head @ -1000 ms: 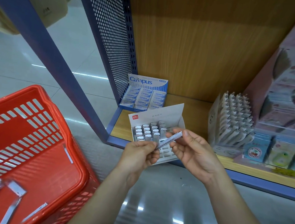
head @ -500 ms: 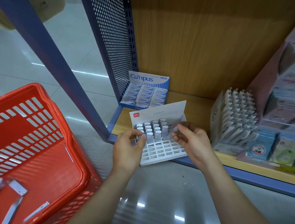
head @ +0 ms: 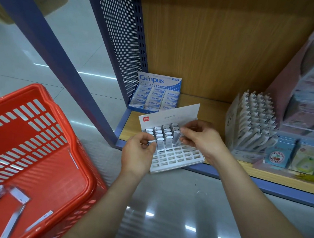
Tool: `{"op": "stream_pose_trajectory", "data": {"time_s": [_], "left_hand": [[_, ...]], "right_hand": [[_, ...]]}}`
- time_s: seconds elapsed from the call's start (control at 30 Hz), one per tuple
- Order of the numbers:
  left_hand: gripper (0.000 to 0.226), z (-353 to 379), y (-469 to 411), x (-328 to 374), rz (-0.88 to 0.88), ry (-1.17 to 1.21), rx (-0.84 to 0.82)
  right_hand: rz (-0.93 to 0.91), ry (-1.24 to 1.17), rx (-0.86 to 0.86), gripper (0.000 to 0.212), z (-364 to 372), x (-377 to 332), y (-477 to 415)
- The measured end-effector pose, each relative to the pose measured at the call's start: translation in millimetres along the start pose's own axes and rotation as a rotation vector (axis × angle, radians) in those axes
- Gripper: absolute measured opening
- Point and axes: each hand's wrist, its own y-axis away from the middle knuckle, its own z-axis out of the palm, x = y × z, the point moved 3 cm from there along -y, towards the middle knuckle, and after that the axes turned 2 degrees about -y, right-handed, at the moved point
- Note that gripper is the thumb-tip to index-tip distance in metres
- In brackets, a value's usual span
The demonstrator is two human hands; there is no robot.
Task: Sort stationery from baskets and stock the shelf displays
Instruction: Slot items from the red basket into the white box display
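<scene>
Frame centre: the right hand (head: 201, 140) pinches a slim silver plastic case (head: 176, 139), likely light, stiff and slick, by its top, in the white slotted cardboard display box (head: 177, 159). The left hand (head: 138, 154) curls at the box's left edge, its grip unclear.

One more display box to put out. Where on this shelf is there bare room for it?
Bare shelf lies between the Campus box and the pen display, behind the slotted box. The right end is crowded with pink packs.

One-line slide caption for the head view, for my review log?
Left hand and right hand pinch slim cases in a white display tray at the shelf edge; red basket holds more.
</scene>
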Motion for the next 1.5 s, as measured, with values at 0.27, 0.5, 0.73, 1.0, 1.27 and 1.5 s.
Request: {"op": "stream_pose_trajectory", "data": {"time_s": [0.27,0.5,0.73,1.0,1.27,1.5], "left_hand": [[0.021,2,-2,0,0.032,-0.046,0.003],[0.018,0,0,-3,-0.097,0.109,0.035],[0.017,0,-1,4,-0.066,0.072,-0.005],[0.022,0,1,11,-0.014,-0.021,-0.031],[0.019,0,7,22,0.175,-0.263,0.022],[0.024,-3,2,28,0.167,-0.376,-0.042]], "right_hand": [[0.072,-0.066,0.001,0.016,6,22,4],[0.128,-0.071,0.075,0.016,9,26,1],[-0.023,0.289,0.105,0.014,7,14,0],[-0.119,0.420,0.153,0.018,7,13,-1],[0.036,0.317,0.070,0.019,13,16,0],[0.146,0.106,0.057,0.025,12,13,8]]}}
